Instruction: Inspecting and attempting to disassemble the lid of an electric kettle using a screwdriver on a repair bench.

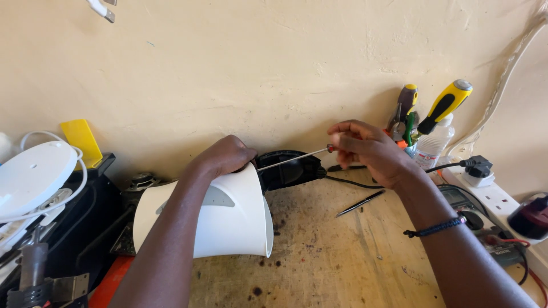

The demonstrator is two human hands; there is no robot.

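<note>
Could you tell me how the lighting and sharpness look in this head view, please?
Head view: soft, even daylight; the white kettle body is bright but not blown out. The left hand and right hand with the screwdriver are sharp. Wide-lens stretch shows at the edges, where the forearms bulge. Shadows are faint on the wooden bench.

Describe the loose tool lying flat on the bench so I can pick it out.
Start at the wooden bench, just below the right hand. A thin dark rod-like tool lies there alone, slanted. Unlike the yellow-handled screwdrivers standing by the wall, it is slim, has no thick handle, and lies flat.
</note>
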